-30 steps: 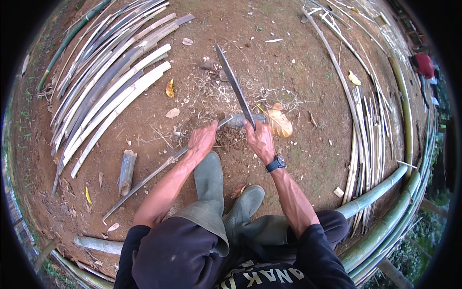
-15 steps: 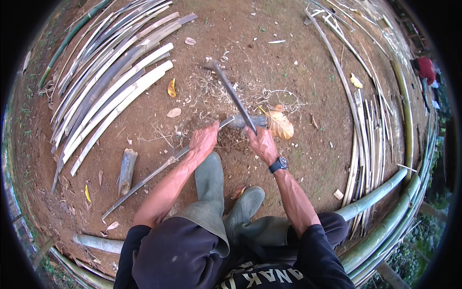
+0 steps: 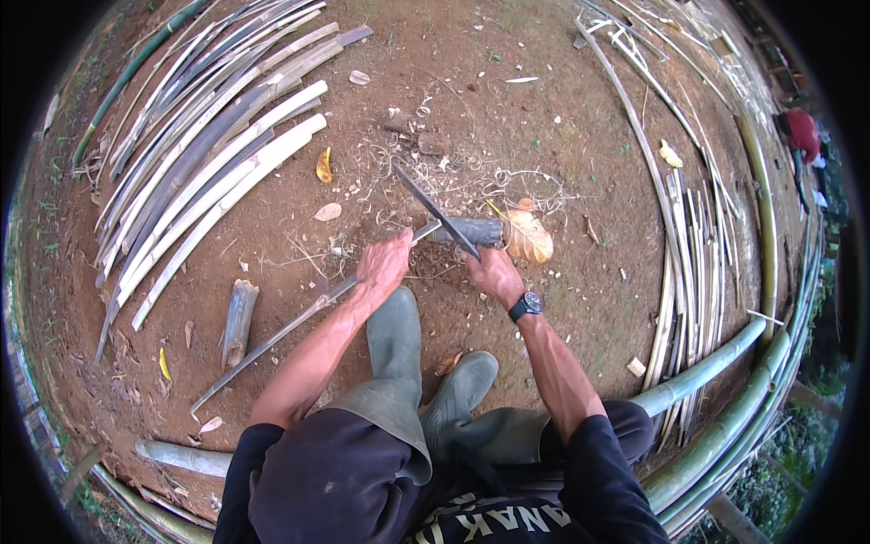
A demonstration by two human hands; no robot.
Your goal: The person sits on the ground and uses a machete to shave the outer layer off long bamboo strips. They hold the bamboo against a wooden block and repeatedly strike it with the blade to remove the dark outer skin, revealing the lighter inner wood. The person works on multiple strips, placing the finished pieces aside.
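1. Just ahead of the boots (image 3: 395, 337), L hand (image 3: 384, 266) & R hand (image 3: 495, 275) are apart, a small gap btwn.
2. L hand is closed round a long, thin bamboo strip (image 3: 265, 346), near its upper end; rest of strip runs back under/past L forearm, down to lower L.
3. R hand is clamped on the handle end of a machete (image 3: 423, 195); blade slants up & L, away from the person, crossing nr strip's tip. Can't tell if edge touches strip.
4. R wrist has a dark watch (image 3: 526, 306).
5. Below blade, a short grey bamboo log (image 3: 480, 231) lies crosswise on brown soil (image 3: 580, 308); strip tip is at log's L end, contact unclear.
6. Big tan leaf (image 3: 529, 238) sits at log's R end; curly shavings (image 3: 535, 179) scattered just beyond.
7. To L: another short bamboo piece (image 3: 240, 322), near the strip. Farther up-L, big fanned stack of split bamboo (image 3: 217, 163), pale & grey mixed.
8. To R: narrow bundle of pale slats (image 3: 700, 272), w/ thick green poles (image 3: 716, 363) nr lower R.
9. Far R edge: another person in red (image 3: 801, 129), small; hands too small to tell.
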